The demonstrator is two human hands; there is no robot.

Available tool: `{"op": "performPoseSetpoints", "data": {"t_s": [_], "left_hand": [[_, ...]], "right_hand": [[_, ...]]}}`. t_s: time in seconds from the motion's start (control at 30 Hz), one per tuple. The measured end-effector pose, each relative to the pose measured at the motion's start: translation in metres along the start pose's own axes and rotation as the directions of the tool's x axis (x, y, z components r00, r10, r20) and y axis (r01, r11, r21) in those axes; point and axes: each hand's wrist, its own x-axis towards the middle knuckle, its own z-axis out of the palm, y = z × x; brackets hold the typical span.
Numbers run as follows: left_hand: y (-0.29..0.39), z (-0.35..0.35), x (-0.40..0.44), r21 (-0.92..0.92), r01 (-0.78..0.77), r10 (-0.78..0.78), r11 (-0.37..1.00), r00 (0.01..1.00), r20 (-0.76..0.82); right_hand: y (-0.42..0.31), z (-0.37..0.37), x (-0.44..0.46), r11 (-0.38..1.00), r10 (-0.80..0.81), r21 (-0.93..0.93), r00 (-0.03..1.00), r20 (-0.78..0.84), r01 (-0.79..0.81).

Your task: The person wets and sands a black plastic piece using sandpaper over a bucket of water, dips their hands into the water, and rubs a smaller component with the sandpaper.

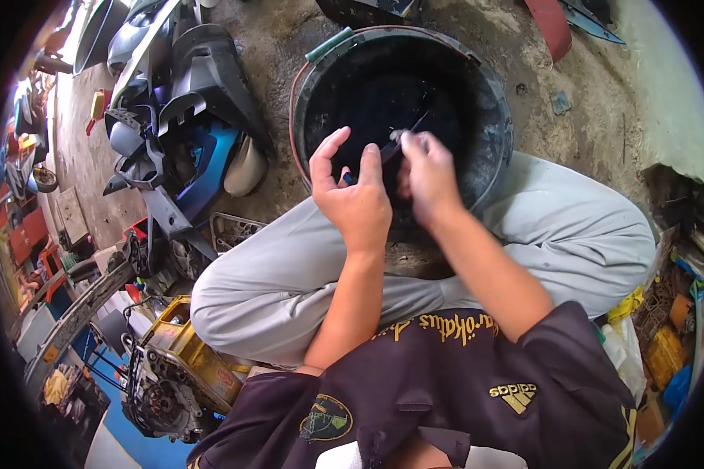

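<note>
Both of my hands are over a large black bucket (494, 117) between my bent legs. A slim, dark, glossy piece (391, 150) runs between them, its kind unclear against the dark interior. My left hand (353, 187) is curled with thumb and index finger raised, seemingly gripping the piece's near end; a small bluish bit shows among its fingers. Blurred by motion, my right hand (430, 176) has its fingers pressed together at the piece. Something small and whitish shows by its fingertips, too small to name. The bucket's depth is too dark to make out.
Motorbike fairing panels (211, 78), black and blue, lie on the concrete floor at left. An engine part (160, 387) and a yellow crate (184, 344) stand at lower left. A red panel (550, 30) is at upper right, with assorted clutter along the right edge.
</note>
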Motion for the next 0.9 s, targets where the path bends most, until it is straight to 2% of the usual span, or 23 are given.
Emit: {"op": "performPoseSetpoints", "data": {"t_s": [0.03,0.07,0.13,0.17,0.27,0.3,0.4,0.43,0.53,0.57,0.63,0.73,0.8,0.83,0.9], "left_hand": [[-0.003,-0.002,0.003,0.009,-0.045,0.045,0.999,0.999,-0.009],[-0.004,-0.003,0.002,0.022,-0.086,0.087,0.996,0.996,-0.017],[0.007,0.000,-0.003,0.016,-0.018,0.018,1.000,1.000,-0.016],[0.008,0.000,-0.005,0.027,-0.016,0.016,0.999,1.000,-0.012],[0.003,0.002,0.000,0.002,-0.023,0.023,1.000,1.000,-0.002],[0.004,0.001,0.000,0.023,-0.040,0.040,0.999,0.999,-0.003],[0.011,0.005,-0.006,0.034,-0.032,0.031,0.999,0.999,0.008],[0.015,0.005,-0.006,0.030,-0.027,0.026,0.999,1.000,0.011],[0.005,0.002,-0.002,0.075,-0.079,0.078,0.994,0.997,0.015],[0.006,0.002,-0.003,0.066,-0.061,0.060,0.996,0.998,0.007],[0.009,0.006,-0.004,0.065,-0.068,0.067,0.996,0.998,0.016],[0.004,0.004,-0.006,0.032,0.005,-0.006,0.999,1.000,0.022],[0.004,0.005,-0.004,0.014,0.037,-0.037,0.999,0.999,0.028],[0.004,0.004,-0.004,0.021,0.033,-0.033,0.999,0.999,0.029],[0.004,0.004,-0.007,0.024,0.041,-0.041,0.999,0.999,0.033]], "right_hand": [[-0.003,0.003,-0.013,0.988,0.092,0.121,0.994,0.058,-0.099],[-0.004,-0.001,0.000,0.995,0.021,0.099,0.999,0.040,-0.025],[-0.005,-0.013,0.041,0.991,-0.115,0.067,0.993,0.006,0.114],[-0.007,-0.018,0.046,0.992,-0.103,0.074,0.994,0.038,0.100],[-0.003,-0.005,0.005,0.999,0.040,0.036,0.999,0.001,-0.040],[-0.006,0.000,-0.006,0.989,0.086,0.118,0.996,0.015,-0.087],[-0.011,-0.017,0.039,0.996,-0.088,0.025,0.996,0.018,0.087],[-0.008,-0.017,0.040,0.996,-0.093,-0.003,0.996,-0.013,0.092],[0.017,-0.009,0.006,0.997,-0.074,0.022,0.997,-0.007,0.074],[0.002,-0.006,-0.016,0.991,0.084,0.100,0.995,0.061,-0.089],[0.001,-0.011,0.019,0.995,-0.092,0.037,0.995,-0.048,0.093],[-0.001,-0.016,0.039,0.991,-0.132,0.006,0.990,-0.049,0.133],[0.016,-0.015,0.009,0.998,-0.049,0.046,0.999,0.020,0.048],[-0.002,-0.009,-0.015,0.992,0.099,0.069,0.994,0.052,-0.102],[-0.003,-0.021,0.018,0.998,0.004,0.055,1.000,-0.008,-0.003]]}}
